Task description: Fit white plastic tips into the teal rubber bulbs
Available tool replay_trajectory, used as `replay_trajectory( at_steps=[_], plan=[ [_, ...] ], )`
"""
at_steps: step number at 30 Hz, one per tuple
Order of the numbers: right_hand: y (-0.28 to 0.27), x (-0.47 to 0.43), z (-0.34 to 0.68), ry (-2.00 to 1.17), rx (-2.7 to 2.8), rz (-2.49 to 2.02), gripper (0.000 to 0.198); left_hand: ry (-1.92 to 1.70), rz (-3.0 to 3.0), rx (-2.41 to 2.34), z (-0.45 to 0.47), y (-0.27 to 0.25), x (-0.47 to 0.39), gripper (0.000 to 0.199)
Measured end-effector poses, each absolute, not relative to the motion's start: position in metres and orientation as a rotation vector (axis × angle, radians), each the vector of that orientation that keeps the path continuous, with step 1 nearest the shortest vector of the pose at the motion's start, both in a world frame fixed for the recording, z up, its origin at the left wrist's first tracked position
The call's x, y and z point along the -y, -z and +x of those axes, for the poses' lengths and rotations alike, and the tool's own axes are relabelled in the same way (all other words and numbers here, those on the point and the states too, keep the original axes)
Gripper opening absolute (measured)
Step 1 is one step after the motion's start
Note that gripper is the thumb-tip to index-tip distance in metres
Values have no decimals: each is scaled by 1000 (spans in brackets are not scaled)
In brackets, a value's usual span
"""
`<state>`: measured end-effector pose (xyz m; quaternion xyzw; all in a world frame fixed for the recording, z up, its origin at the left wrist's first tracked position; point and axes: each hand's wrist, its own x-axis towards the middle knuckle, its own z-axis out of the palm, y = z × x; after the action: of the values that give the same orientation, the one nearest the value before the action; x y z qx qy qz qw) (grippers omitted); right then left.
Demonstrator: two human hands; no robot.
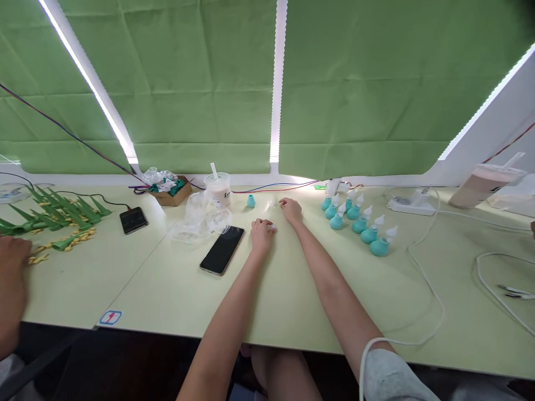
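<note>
My left hand (261, 235) rests low over the table with curled fingers, and a small whitish piece (272, 228) shows at its thumb side. A little further off, my right hand (291, 210) has its fingers bent together beside some small clear plastic pieces (270, 204); what its fingertips hold, if anything, is too small to make out. Just behind my left hand stands a teal squeeze bulb (251, 201) without a nozzle. To the right of my right hand, several teal bulbs with clear nozzles (360, 223) stand in two rows.
A black phone (222, 250), a crumpled plastic bag (200, 214) and a drink cup (218, 190) lie left. Beyond them are a cardboard box (179, 192) and another phone (134, 220). Another person's hand (14, 256) is beside green parts (62, 214). A white cable (426, 278) crosses rightward.
</note>
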<state>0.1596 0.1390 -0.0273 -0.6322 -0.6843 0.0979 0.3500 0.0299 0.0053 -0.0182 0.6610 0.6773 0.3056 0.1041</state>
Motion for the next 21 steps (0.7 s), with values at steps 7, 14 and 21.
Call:
replay_trajectory(
  at_steps=[7, 14, 21],
  plan=[
    [23, -139, 150, -45, 1946, -1487, 43, -1142, 1797, -2030, 32, 16, -7, 28],
    [25, -144, 144, 30, 2013, -1477, 35, -1355, 1583, -1922, 28, 12, -7, 25],
    [22, -139, 146, -52, 1972, -1492, 24, -1356, 1577, -1893, 29, 13, -9, 21]
  ],
)
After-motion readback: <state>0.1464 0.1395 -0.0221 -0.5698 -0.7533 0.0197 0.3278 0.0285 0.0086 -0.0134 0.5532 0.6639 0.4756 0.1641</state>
